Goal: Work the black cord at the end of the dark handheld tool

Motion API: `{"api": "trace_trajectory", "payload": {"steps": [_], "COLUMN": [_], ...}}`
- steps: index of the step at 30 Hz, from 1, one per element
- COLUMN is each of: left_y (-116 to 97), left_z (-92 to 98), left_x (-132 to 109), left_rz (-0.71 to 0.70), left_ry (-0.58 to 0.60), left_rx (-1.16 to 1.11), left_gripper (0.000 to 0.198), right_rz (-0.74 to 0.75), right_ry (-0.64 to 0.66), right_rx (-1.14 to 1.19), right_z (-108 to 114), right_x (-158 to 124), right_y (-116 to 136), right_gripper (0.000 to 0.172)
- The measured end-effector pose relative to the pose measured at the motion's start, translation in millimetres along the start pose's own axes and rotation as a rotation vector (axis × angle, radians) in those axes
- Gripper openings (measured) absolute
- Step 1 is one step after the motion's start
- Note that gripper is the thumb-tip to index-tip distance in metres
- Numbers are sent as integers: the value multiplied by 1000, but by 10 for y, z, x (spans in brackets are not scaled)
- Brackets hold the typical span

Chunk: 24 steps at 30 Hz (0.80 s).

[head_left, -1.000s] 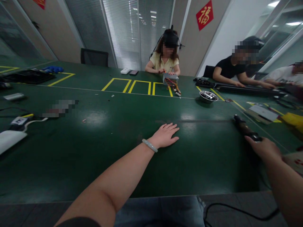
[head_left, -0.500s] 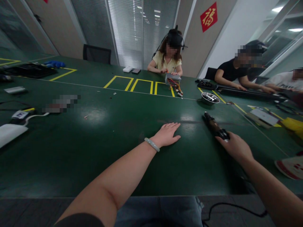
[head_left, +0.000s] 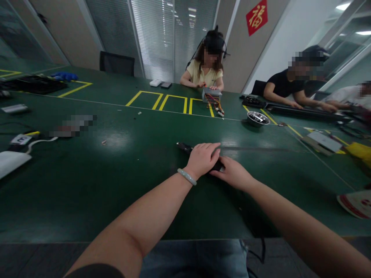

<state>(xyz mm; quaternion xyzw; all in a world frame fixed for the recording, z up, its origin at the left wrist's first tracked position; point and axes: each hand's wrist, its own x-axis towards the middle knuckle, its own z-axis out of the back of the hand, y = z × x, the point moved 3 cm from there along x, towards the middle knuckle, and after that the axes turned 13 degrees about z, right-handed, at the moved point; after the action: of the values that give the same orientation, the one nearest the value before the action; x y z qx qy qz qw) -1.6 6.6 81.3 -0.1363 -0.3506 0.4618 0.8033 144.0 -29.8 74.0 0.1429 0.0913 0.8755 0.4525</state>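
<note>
A dark corded tool, by its look an electric screwdriver, lies slantwise just over or on the green table in front of me, its thin tip pointing far left. My left hand, with a pale green bangle at the wrist, reaches over its middle, the fingers bent across it and the thumb on the near side. Around the rear end is my right hand, thumb and fingers closed on it. The hands nearly touch and hide much of the body. A black cord hangs below the table edge.
A metal bowl stands ahead on the right, a paper cup at the far right. A co-worker handles a grey box with coloured wires across the table. A white device lies at the left.
My right hand has brought the electric screwdriver leftward, from the right side to in front of me. My left hand, earlier flat on the table, has risen slightly over it.
</note>
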Motion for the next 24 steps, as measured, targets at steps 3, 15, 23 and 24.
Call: {"api": "trace_trajectory", "payload": {"steps": [3,15,23,24], "left_y": [83,147,12,5], "left_z": [48,-19,-82,-90], "left_x": [12,44,4,0], "left_rz": [114,179,-21,-32], "left_ry": [-74,-24,130,139], "left_rx": [41,114,98,102], "left_gripper": [35,33,23,22], "right_rz": [107,22,-226,-218], "right_ry": [-10,-50,351,370], "right_rx": [-6,141,-22,-19], "right_z": [-47,151,297,263], "right_x": [340,237,-312,-321], "right_y": [48,-253,-293,-279], "right_gripper": [45,47,37,35]}}
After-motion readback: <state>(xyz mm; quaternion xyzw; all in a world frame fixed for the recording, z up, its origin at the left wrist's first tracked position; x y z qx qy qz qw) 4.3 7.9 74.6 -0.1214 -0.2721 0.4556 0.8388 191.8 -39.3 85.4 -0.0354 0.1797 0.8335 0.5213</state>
